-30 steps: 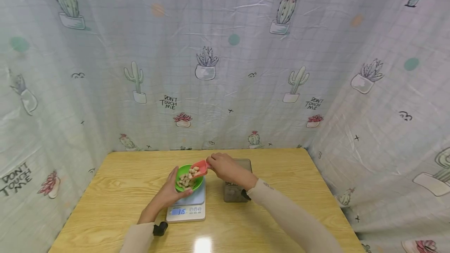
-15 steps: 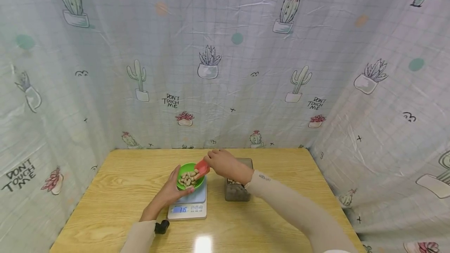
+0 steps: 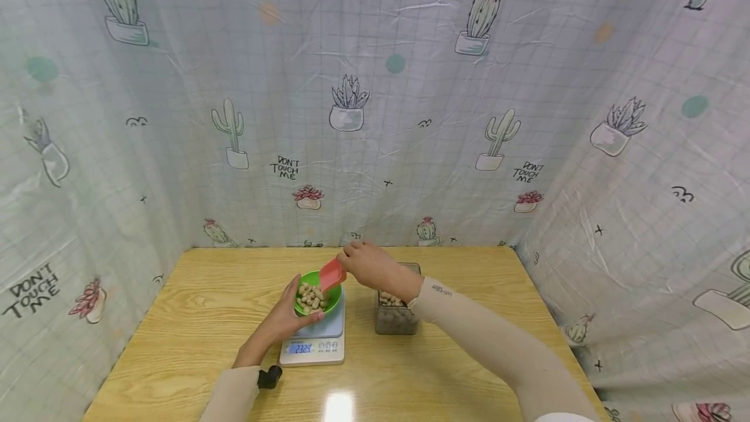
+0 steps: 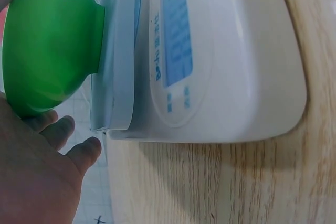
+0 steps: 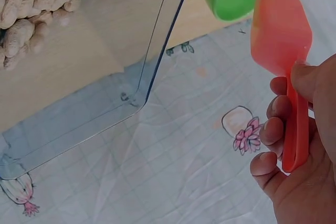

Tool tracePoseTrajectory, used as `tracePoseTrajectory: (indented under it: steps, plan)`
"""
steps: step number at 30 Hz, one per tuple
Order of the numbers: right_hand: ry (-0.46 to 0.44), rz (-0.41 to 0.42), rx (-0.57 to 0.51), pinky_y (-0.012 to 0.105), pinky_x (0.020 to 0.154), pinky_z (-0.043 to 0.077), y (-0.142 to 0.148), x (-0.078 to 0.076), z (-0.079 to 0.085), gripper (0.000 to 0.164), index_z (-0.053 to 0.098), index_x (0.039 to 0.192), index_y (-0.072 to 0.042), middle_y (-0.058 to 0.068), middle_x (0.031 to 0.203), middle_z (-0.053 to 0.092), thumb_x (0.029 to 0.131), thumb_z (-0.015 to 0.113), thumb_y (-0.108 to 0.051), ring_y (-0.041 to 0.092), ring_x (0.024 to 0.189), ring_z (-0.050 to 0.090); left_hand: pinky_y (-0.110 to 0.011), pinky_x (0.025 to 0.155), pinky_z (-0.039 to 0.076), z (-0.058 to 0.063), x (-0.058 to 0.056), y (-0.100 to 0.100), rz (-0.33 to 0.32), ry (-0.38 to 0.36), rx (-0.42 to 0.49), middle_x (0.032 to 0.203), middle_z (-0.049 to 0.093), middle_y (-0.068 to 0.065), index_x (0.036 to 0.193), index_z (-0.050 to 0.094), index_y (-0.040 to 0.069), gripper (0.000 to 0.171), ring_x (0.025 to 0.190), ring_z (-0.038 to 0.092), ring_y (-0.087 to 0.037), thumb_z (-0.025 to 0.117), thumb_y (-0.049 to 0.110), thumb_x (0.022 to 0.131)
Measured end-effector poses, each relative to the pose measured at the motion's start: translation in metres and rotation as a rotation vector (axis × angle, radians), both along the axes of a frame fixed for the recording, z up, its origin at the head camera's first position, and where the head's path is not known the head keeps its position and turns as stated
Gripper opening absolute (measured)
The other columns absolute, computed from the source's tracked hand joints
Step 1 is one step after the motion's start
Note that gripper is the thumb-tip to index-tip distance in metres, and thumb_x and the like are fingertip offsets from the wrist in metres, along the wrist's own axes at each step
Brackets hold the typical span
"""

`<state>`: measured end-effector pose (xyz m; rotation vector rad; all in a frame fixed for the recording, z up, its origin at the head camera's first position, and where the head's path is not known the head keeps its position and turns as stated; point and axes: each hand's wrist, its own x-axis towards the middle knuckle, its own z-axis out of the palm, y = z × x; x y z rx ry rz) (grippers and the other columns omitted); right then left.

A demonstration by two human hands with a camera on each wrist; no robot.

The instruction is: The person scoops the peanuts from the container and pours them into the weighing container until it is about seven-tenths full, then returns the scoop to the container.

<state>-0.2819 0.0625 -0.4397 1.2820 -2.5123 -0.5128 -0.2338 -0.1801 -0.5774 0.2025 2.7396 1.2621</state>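
Observation:
My left hand (image 3: 280, 319) holds the green bowl (image 3: 334, 303) by its side, thumb at the near edge. Several unshelled peanuts (image 3: 312, 298) lie in it. The bowl stands on the platform of a white digital kitchen scale (image 3: 313, 358) with a lit display. In the left wrist view, the bowl's foot (image 4: 97, 40) meets the platform. My right hand (image 3: 372, 269) grips a red scoop (image 3: 332, 275) by its handle. The scoop tips steeply down over the bowl's right side. In the right wrist view, its blade (image 5: 283, 24) shows no peanuts, with the bowl's rim just beyond.
A clear square-cornered container (image 3: 396, 323) with peanuts stands right of the scale, partly under my right forearm. The wooden table (image 3: 469, 318) ends at a cactus-print curtain (image 3: 363, 200) behind and at the sides.
The scoop has tipped further, and the peanuts in it have slid into the bowl. The scale's digits have changed. My left hand stays on the bowl.

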Motion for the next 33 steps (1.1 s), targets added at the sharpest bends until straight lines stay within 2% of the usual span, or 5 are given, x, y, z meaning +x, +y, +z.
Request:
tracePoseTrajectory:
  steps: [5, 9, 18, 28, 33]
  plan:
    - [-0.041, -0.023, -0.047, 0.032, 0.093, 0.051, 0.007, 0.000, 0.001, 0.021, 0.062, 0.121, -0.018, -0.002, 0.113, 0.066, 0.103, 0.052, -0.024, 0.015, 0.108, 0.063, -0.066, 0.111, 0.029, 0.001, 0.001, 0.000, 0.000, -0.006, -0.005, 0.163, 0.005, -0.025, 0.159, -0.004, 0.009, 0.122, 0.143, 0.025, -0.053, 0.074, 0.059, 0.079]
    - [-0.108, -0.026, -0.156, 0.031, 0.089, 0.053, 0.016, -0.001, 0.003, 0.023, 0.062, 0.116, -0.016, -0.002, 0.108, 0.067, 0.104, 0.047, -0.030, 0.015, 0.100, 0.065, -0.066, 0.111, 0.028, 0.007, 0.002, 0.000, -0.012, 0.001, -0.020, 0.164, -0.001, -0.025, 0.158, -0.006, 0.008, 0.121, 0.144, 0.023, -0.053, 0.073, 0.058, 0.081]
    - [-0.150, -0.055, -0.294, 0.030, 0.078, 0.051, 0.034, -0.004, -0.005, 0.018, 0.059, 0.105, -0.016, -0.003, 0.093, 0.062, 0.104, 0.049, -0.031, 0.014, 0.084, 0.060, -0.069, 0.109, 0.027, 0.031, 0.006, 0.001, -0.022, 0.110, -0.046, 0.165, -0.002, -0.020, 0.159, -0.004, 0.014, 0.108, 0.145, 0.020, -0.053, 0.068, 0.051, 0.088]
    - [-0.258, -0.124, -0.463, 0.033, 0.084, 0.052, 0.068, 0.007, -0.011, 0.019, 0.059, 0.116, -0.015, 0.000, 0.105, 0.063, 0.105, 0.047, -0.024, 0.017, 0.097, 0.060, -0.070, 0.106, 0.032, 0.056, 0.014, 0.014, -0.055, 0.189, -0.022, 0.167, 0.000, -0.010, 0.160, 0.002, 0.023, 0.102, 0.146, 0.024, -0.049, 0.068, 0.052, 0.087]
    - [-0.238, -0.122, -0.492, 0.034, 0.081, 0.051, 0.088, 0.010, -0.010, 0.019, 0.060, 0.117, -0.015, 0.000, 0.103, 0.063, 0.104, 0.048, -0.024, 0.017, 0.093, 0.061, -0.069, 0.105, 0.034, 0.067, 0.015, 0.020, -0.088, 0.240, -0.011, 0.167, 0.001, -0.008, 0.160, 0.003, 0.026, 0.100, 0.145, 0.026, -0.049, 0.069, 0.049, 0.088]
